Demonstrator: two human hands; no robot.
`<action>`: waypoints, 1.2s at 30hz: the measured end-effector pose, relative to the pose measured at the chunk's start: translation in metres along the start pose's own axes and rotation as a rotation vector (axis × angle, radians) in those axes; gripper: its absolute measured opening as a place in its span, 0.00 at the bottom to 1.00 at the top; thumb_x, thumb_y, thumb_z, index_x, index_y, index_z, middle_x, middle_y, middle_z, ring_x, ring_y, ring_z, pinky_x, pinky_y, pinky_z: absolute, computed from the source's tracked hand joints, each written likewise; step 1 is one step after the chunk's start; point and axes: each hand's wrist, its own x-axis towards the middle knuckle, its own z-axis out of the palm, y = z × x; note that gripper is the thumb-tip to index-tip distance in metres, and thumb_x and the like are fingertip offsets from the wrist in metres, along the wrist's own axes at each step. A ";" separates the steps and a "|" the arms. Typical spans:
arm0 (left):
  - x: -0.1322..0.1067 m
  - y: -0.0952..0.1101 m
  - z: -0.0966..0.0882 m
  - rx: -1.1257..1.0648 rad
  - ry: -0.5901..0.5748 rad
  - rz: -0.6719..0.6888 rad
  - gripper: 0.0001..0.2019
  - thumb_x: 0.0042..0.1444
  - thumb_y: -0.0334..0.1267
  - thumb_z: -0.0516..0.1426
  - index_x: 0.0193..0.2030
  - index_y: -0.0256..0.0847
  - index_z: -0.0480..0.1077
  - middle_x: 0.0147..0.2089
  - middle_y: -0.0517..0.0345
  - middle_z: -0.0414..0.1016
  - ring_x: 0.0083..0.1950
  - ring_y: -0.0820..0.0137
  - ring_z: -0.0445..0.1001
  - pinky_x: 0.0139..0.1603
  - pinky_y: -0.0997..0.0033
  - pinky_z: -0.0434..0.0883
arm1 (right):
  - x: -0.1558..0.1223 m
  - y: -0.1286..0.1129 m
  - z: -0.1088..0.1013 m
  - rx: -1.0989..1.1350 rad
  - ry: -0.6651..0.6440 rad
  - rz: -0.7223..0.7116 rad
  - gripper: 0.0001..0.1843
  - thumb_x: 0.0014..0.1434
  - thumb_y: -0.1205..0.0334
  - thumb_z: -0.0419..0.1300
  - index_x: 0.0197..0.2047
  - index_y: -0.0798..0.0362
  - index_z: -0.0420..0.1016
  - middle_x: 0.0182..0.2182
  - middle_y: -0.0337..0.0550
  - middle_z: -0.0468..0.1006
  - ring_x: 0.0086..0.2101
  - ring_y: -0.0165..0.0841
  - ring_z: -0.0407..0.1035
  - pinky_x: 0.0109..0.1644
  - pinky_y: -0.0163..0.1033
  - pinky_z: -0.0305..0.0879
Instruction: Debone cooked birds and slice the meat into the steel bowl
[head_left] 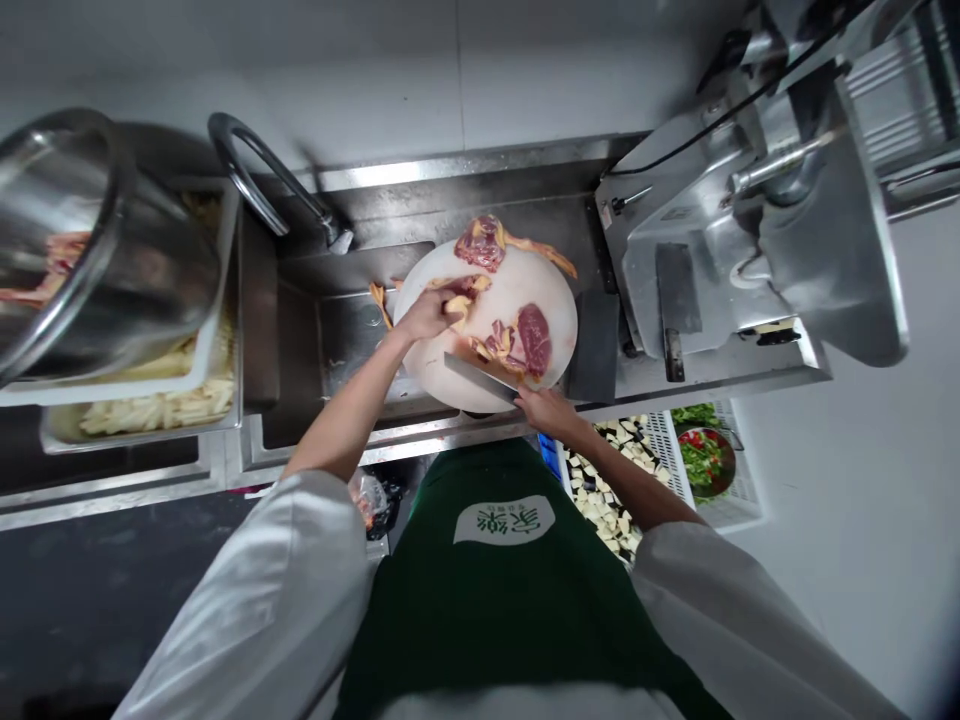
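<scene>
A round white cutting board lies over the sink, bearing raw poultry pieces. On its left side my left hand is closed on a poultry piece with yellow skin and dark red flesh. My right hand grips a cleaver by its handle at the board's near edge; the blade points left, below the cut pieces. Beside the blade lie a dark red piece of meat and smaller yellow-skinned scraps. A poultry leg with its foot attached rests at the far edge.
A faucet arches over the sink. On the left, a steel pot stands above trays of pale strips. To the right are a slicer and a second cleaver. Below sit crates with cut vegetables.
</scene>
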 end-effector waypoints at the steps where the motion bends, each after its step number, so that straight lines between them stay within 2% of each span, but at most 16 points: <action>1: -0.011 0.004 -0.004 -0.099 -0.038 -0.053 0.16 0.49 0.44 0.69 0.41 0.37 0.78 0.36 0.53 0.79 0.41 0.60 0.80 0.43 0.61 0.78 | 0.001 0.005 0.000 0.017 0.013 0.032 0.19 0.75 0.54 0.45 0.59 0.55 0.69 0.46 0.56 0.81 0.47 0.43 0.77 0.50 0.40 0.65; 3: -0.039 0.010 0.002 -0.305 -0.084 -0.180 0.22 0.48 0.50 0.70 0.44 0.37 0.76 0.36 0.53 0.79 0.34 0.64 0.79 0.34 0.64 0.78 | 0.004 0.013 -0.002 0.044 0.044 0.113 0.19 0.75 0.56 0.45 0.59 0.56 0.68 0.47 0.57 0.81 0.48 0.43 0.77 0.49 0.40 0.65; 5: -0.071 0.008 0.025 -0.423 -0.040 -0.293 0.25 0.45 0.52 0.71 0.43 0.36 0.75 0.34 0.53 0.78 0.29 0.67 0.77 0.29 0.66 0.77 | 0.008 0.017 -0.004 0.052 0.065 0.175 0.18 0.75 0.56 0.45 0.58 0.57 0.67 0.47 0.58 0.81 0.47 0.44 0.77 0.48 0.39 0.64; 7: -0.098 0.002 0.052 -0.395 0.065 -0.378 0.23 0.44 0.52 0.72 0.38 0.37 0.73 0.32 0.55 0.76 0.28 0.68 0.75 0.29 0.66 0.77 | 0.010 0.017 -0.005 0.035 0.071 0.195 0.18 0.75 0.56 0.44 0.58 0.57 0.67 0.46 0.58 0.81 0.46 0.44 0.77 0.47 0.40 0.64; 9: -0.116 -0.005 0.073 -0.268 0.199 -0.416 0.19 0.45 0.48 0.71 0.34 0.38 0.73 0.29 0.57 0.74 0.29 0.69 0.74 0.32 0.66 0.77 | 0.011 0.014 -0.006 0.003 0.076 0.192 0.18 0.75 0.56 0.45 0.58 0.57 0.66 0.46 0.59 0.81 0.46 0.45 0.78 0.47 0.40 0.64; 12: -0.125 -0.011 0.084 -0.231 0.284 -0.400 0.14 0.48 0.44 0.68 0.35 0.38 0.72 0.30 0.60 0.73 0.30 0.70 0.73 0.32 0.68 0.76 | 0.011 0.011 -0.007 -0.032 0.077 0.189 0.18 0.75 0.56 0.45 0.58 0.57 0.66 0.45 0.59 0.81 0.46 0.46 0.77 0.47 0.41 0.65; 16: -0.119 -0.009 0.081 -0.360 0.214 -0.373 0.14 0.49 0.42 0.67 0.38 0.39 0.71 0.31 0.60 0.72 0.29 0.70 0.73 0.30 0.67 0.75 | 0.012 0.011 -0.007 -0.045 0.084 0.191 0.17 0.75 0.56 0.45 0.57 0.57 0.66 0.44 0.58 0.82 0.46 0.45 0.78 0.46 0.40 0.65; 18: -0.117 -0.011 0.078 -0.244 0.206 -0.373 0.14 0.47 0.40 0.68 0.38 0.39 0.72 0.31 0.59 0.72 0.30 0.68 0.72 0.31 0.65 0.75 | 0.012 0.011 -0.007 -0.047 0.085 0.189 0.17 0.75 0.56 0.45 0.57 0.57 0.66 0.44 0.58 0.82 0.46 0.45 0.78 0.46 0.39 0.65; 20: -0.117 -0.017 0.073 -0.054 0.248 -0.337 0.11 0.47 0.37 0.68 0.36 0.39 0.73 0.33 0.57 0.71 0.32 0.67 0.72 0.36 0.62 0.75 | 0.011 0.011 -0.007 -0.055 0.078 0.189 0.17 0.75 0.56 0.45 0.57 0.58 0.66 0.45 0.59 0.81 0.46 0.44 0.78 0.47 0.39 0.65; 23: -0.123 -0.029 0.058 0.141 0.416 -0.272 0.08 0.50 0.34 0.65 0.38 0.42 0.74 0.40 0.53 0.71 0.35 0.66 0.72 0.42 0.61 0.75 | 0.008 0.006 -0.012 -0.087 0.059 0.196 0.18 0.75 0.57 0.45 0.58 0.59 0.66 0.45 0.60 0.81 0.46 0.45 0.78 0.47 0.40 0.65; 26: -0.139 -0.036 0.040 0.184 0.656 -0.256 0.04 0.56 0.34 0.61 0.39 0.42 0.74 0.43 0.52 0.70 0.32 0.70 0.70 0.39 0.65 0.73 | 0.001 -0.010 -0.025 -0.099 0.084 0.165 0.19 0.75 0.58 0.44 0.59 0.59 0.65 0.43 0.61 0.82 0.44 0.45 0.78 0.46 0.41 0.66; 29: -0.165 -0.032 0.029 0.215 0.891 -0.239 0.04 0.62 0.36 0.58 0.38 0.40 0.73 0.39 0.54 0.69 0.31 0.71 0.67 0.36 0.68 0.70 | 0.001 -0.037 -0.038 -0.063 0.215 0.122 0.24 0.76 0.56 0.38 0.63 0.61 0.62 0.43 0.63 0.82 0.45 0.47 0.78 0.49 0.43 0.67; 31: -0.183 -0.025 0.032 0.254 0.999 -0.221 0.06 0.65 0.37 0.56 0.38 0.40 0.73 0.37 0.54 0.69 0.34 0.69 0.68 0.39 0.67 0.70 | 0.011 -0.058 -0.042 -0.031 0.299 0.093 0.28 0.76 0.55 0.34 0.66 0.63 0.59 0.46 0.65 0.81 0.47 0.48 0.77 0.51 0.44 0.67; 33: -0.194 -0.018 0.045 0.280 0.978 -0.158 0.07 0.67 0.38 0.55 0.39 0.41 0.72 0.38 0.52 0.71 0.39 0.66 0.70 0.45 0.65 0.71 | 0.027 -0.075 -0.039 -0.013 0.266 0.051 0.27 0.76 0.56 0.35 0.67 0.64 0.58 0.47 0.65 0.80 0.49 0.47 0.76 0.52 0.43 0.67; 34: -0.195 -0.015 0.055 0.283 0.898 -0.103 0.07 0.67 0.38 0.55 0.40 0.42 0.73 0.39 0.51 0.73 0.43 0.64 0.71 0.48 0.63 0.70 | 0.037 -0.080 -0.035 -0.011 0.216 0.031 0.26 0.76 0.58 0.37 0.67 0.64 0.59 0.47 0.64 0.81 0.49 0.46 0.76 0.52 0.42 0.67; 36: -0.191 -0.014 0.078 0.288 0.640 0.009 0.07 0.67 0.39 0.55 0.41 0.42 0.74 0.43 0.49 0.75 0.48 0.61 0.72 0.52 0.59 0.69 | 0.053 -0.085 -0.024 -0.019 0.119 0.007 0.23 0.76 0.60 0.40 0.65 0.64 0.61 0.47 0.62 0.81 0.48 0.44 0.77 0.52 0.41 0.66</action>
